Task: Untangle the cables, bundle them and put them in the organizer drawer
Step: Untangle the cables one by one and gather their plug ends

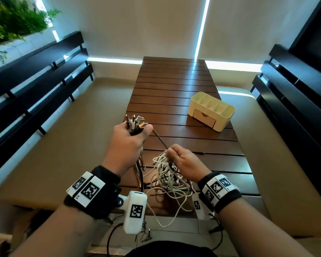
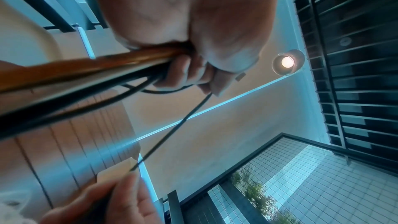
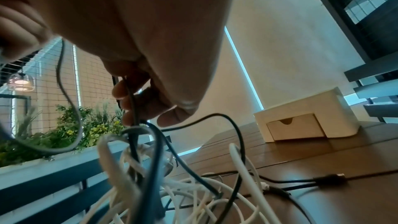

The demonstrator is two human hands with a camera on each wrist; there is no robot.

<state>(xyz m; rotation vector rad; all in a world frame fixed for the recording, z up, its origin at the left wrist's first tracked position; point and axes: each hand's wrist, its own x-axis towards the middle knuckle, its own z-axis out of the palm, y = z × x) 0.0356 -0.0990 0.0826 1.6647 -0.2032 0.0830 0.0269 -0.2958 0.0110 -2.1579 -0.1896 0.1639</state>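
Note:
My left hand (image 1: 130, 135) grips a bunch of cable ends (image 1: 135, 123), their plugs sticking up out of the fist. From that fist a thin dark cable (image 1: 159, 139) runs taut to my right hand (image 1: 180, 157), which pinches it. Under the right hand hangs a tangle of white and dark cables (image 1: 167, 180) over the table's near end. In the left wrist view the left hand (image 2: 193, 54) clasps brown and black cables (image 2: 86, 74). The right hand (image 3: 146, 101) pinches a dark cable (image 3: 132, 108) above the white tangle (image 3: 183, 190). The cream organizer (image 1: 211, 110) stands at right, its drawer (image 1: 204, 117) closed.
The brown slatted wooden table (image 1: 174, 86) runs away from me. Black slatted benches (image 1: 35, 75) flank it on the left and on the right (image 1: 295, 101). Green plants (image 1: 13, 21) stand at far left. One loose dark plug (image 3: 329, 179) lies on the tabletop.

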